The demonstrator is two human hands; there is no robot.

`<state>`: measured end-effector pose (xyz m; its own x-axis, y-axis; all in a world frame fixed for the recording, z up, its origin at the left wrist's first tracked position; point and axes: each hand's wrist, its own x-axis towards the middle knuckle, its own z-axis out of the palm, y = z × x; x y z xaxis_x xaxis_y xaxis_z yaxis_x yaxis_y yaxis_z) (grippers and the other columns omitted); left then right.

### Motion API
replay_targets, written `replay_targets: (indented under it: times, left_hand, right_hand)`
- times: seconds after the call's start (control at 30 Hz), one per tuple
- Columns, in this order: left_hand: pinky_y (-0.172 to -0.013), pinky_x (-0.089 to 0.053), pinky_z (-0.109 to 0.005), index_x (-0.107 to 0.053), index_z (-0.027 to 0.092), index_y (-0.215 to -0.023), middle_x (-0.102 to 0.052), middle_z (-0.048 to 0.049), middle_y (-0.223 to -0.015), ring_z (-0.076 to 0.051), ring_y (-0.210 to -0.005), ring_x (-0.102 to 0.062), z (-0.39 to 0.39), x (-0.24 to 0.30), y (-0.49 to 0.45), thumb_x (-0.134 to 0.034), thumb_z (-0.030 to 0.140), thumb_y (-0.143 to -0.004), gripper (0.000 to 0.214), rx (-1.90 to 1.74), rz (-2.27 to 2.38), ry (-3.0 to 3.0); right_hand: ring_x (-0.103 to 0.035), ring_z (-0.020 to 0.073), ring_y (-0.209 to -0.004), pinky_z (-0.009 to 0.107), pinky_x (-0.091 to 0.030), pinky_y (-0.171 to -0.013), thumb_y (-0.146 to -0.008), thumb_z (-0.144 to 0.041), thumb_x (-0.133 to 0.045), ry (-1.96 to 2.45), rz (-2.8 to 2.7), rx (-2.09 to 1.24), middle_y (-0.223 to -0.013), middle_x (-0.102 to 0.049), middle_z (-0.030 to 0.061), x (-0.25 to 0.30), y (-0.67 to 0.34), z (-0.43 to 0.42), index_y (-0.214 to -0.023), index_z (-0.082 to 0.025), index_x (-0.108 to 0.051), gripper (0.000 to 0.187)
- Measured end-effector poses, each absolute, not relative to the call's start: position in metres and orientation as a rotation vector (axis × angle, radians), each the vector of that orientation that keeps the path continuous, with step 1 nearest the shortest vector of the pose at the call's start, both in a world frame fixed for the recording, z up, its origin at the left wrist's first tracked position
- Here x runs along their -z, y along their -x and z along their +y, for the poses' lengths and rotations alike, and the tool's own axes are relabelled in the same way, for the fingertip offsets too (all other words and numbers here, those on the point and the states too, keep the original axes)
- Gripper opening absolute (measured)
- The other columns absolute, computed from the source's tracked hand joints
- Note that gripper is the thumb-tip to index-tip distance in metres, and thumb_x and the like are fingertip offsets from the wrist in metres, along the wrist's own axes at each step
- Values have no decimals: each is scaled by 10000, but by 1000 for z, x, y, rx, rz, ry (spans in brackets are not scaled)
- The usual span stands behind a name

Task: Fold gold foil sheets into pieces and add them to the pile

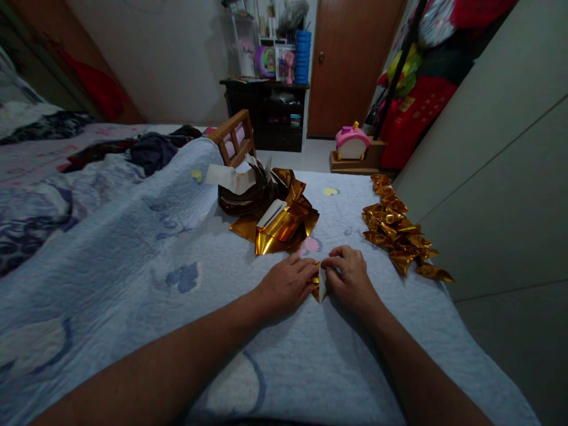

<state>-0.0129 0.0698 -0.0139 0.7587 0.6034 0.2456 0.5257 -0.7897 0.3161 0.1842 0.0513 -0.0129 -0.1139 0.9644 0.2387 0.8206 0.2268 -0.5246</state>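
Lt.-blue heart-print quilt (284, 361), rumpled on L, flatter mid & R. On it: loose stack of gold-foil paper sheets (284, 231), far side, approx. ctr.; long pile of folded gold-foil pcs. (386, 222) along R edge; btwn. & nearer, one part-folded foil sheet (322, 285), white side partly showing.
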Motion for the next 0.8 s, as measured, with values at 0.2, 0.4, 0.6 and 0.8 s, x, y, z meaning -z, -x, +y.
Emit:
replay_targets:
  times: [0.2,0.4,0.6,0.8]
  left_hand:
    - [-982,-478,-387,-582,155,-1189,-661,-82,-1247,-230,-1077,-580,70,14,12,-569,231,-981,222,-468,866,-2792]
    - [-993,-472,-389,-599,184,-1183,-641,-77,-1289,-230,-1101,-579,70,15,12,-567,238,-984,209,-456,869,-2800]
    - [-1016,-450,-405,-496,186,-1361,-597,-84,-1356,-242,-1127,-554,71,20,11,-511,267,-1009,362,-407,898,-2832]
    - [-994,-446,-410,-464,178,-1406,-580,-91,-1321,-273,-1147,-507,69,16,8,-522,312,-997,435,-285,1005,-2843]
  right_hand:
    - [-498,261,-1047,411,-361,-925,-845,-106,-570,1601,-1980,-392,-1049,-628,82,13,-184,51,-922,-234,-780,257]
    - [-529,264,-988,395,-390,-895,-842,-149,-547,1691,-1914,-279,-998,-635,110,13,-190,55,-981,-152,-690,199]
    - [-544,220,-784,336,-394,-740,-850,-198,-532,1784,-1895,-342,-799,-621,54,12,-193,56,-863,-185,-618,88]
    - [-546,209,-775,322,-390,-728,-847,-155,-526,1737,-1955,-355,-796,-617,54,12,-188,55,-800,-190,-614,105]
